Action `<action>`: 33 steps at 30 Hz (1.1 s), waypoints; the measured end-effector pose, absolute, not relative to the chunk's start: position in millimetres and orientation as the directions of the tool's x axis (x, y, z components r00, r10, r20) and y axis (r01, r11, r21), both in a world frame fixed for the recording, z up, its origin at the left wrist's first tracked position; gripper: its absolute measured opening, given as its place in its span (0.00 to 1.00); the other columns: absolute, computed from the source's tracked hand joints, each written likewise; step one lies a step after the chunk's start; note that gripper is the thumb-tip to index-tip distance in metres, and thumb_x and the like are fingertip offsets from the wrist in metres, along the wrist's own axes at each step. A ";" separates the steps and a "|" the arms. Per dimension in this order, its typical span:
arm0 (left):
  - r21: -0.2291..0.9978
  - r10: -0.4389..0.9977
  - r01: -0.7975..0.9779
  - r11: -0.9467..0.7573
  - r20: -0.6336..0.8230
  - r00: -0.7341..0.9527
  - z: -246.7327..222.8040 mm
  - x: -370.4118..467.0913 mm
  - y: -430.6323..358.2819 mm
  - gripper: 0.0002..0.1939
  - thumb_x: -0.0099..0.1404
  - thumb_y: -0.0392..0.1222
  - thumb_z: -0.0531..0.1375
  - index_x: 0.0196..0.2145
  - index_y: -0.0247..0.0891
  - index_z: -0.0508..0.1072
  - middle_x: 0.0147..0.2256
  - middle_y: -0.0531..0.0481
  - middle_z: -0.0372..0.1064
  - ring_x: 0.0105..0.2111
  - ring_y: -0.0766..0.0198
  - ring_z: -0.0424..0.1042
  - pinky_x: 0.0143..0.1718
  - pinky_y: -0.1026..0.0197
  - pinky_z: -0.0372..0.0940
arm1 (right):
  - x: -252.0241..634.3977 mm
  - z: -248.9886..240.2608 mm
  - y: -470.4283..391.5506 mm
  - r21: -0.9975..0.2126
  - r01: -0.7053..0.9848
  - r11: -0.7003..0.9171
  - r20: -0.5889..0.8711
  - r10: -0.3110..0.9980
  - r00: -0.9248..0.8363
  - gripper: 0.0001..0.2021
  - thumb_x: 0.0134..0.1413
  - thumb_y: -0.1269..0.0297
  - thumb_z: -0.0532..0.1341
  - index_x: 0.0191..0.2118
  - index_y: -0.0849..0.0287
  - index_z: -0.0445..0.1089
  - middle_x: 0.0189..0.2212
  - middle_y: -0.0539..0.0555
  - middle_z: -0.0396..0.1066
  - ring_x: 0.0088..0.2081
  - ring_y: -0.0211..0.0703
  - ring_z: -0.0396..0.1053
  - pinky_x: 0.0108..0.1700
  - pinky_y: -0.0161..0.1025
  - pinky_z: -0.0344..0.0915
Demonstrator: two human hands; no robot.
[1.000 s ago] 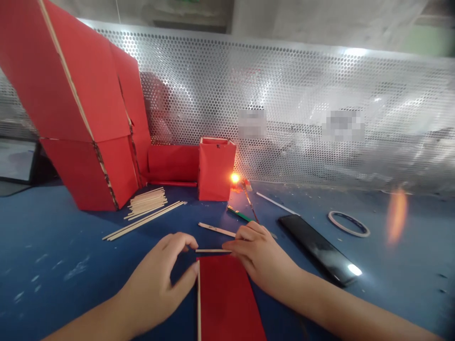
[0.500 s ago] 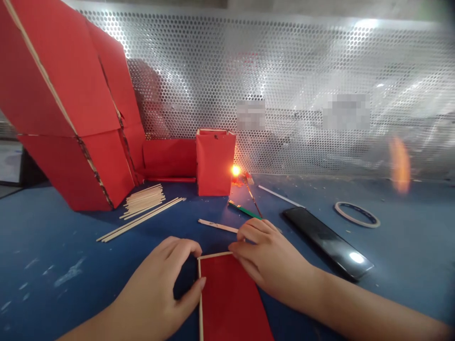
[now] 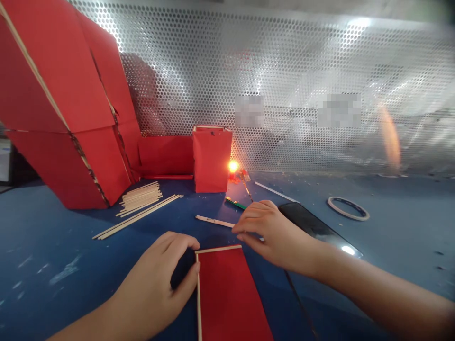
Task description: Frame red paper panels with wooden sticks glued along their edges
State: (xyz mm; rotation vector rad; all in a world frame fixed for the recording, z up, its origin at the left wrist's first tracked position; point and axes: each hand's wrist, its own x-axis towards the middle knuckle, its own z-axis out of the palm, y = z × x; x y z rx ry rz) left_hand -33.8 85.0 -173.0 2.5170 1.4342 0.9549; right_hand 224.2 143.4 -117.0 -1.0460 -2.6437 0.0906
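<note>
A flat red card panel lies in front of me, with thin wooden sticks along its left and far edges. My left hand has its thumb and index finger closed on the panel's far left corner, at the edge stick. Beyond the panel, my right hand is off the card with its fingers curled. Its fingertips close at the right end of a flat wooden stick, which still lies on the table and is partly hidden there. A green strip lies just past this hand.
A small red box stands ahead, with a bright flame beside it. A tall red structure rises at the left, near a pile of thin sticks. A phone and a tape roll lie right.
My right hand has lifted off the panel's far edge and moved away to the flat wooden stick, uncovering the far right corner. The left hand keeps its place at the left corner.
</note>
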 end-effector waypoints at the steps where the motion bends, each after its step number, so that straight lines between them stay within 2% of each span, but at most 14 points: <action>1: 0.372 0.798 0.740 -0.560 0.482 0.362 -172.8 -33.0 85.3 0.09 0.68 0.42 0.55 0.46 0.48 0.66 0.41 0.50 0.75 0.42 0.56 0.77 0.43 0.53 0.73 | 224.6 -115.9 144.1 -0.168 0.654 0.737 0.226 0.675 -0.702 0.09 0.60 0.73 0.63 0.37 0.53 0.80 0.33 0.50 0.79 0.40 0.47 0.72 0.49 0.49 0.57; 7: 0.378 0.785 0.724 -0.577 0.501 0.364 -170.4 -31.0 87.8 0.10 0.69 0.41 0.53 0.46 0.49 0.66 0.41 0.52 0.78 0.41 0.59 0.79 0.41 0.57 0.74 | 222.6 -117.5 143.1 -0.189 0.637 0.748 0.124 0.661 -0.740 0.09 0.59 0.74 0.64 0.37 0.53 0.81 0.33 0.51 0.79 0.41 0.47 0.71 0.49 0.50 0.57; 16: 0.450 0.836 0.708 -0.544 0.360 0.413 -176.3 -32.7 88.9 0.08 0.70 0.43 0.54 0.47 0.52 0.65 0.43 0.55 0.76 0.42 0.59 0.78 0.42 0.57 0.72 | 221.2 -124.2 145.7 -0.188 0.607 0.772 0.135 0.632 -0.763 0.10 0.61 0.74 0.62 0.36 0.54 0.80 0.32 0.50 0.77 0.39 0.44 0.71 0.49 0.47 0.56; 21: 0.475 0.860 0.718 -0.509 0.317 0.401 -175.8 -31.8 89.0 0.09 0.70 0.42 0.54 0.47 0.50 0.66 0.43 0.54 0.76 0.43 0.59 0.77 0.44 0.56 0.71 | 221.5 -123.6 146.3 -0.182 0.615 0.767 0.106 0.637 -0.763 0.10 0.62 0.74 0.62 0.36 0.55 0.81 0.32 0.51 0.77 0.40 0.45 0.71 0.49 0.48 0.56; 33: 0.435 0.846 0.729 -0.528 0.342 0.409 -175.0 -32.4 89.4 0.11 0.69 0.42 0.54 0.49 0.49 0.65 0.43 0.52 0.76 0.42 0.57 0.78 0.42 0.55 0.73 | 220.3 -124.5 147.1 -0.144 0.622 0.769 0.086 0.636 -0.767 0.11 0.62 0.74 0.61 0.36 0.55 0.81 0.32 0.51 0.77 0.39 0.45 0.72 0.50 0.49 0.56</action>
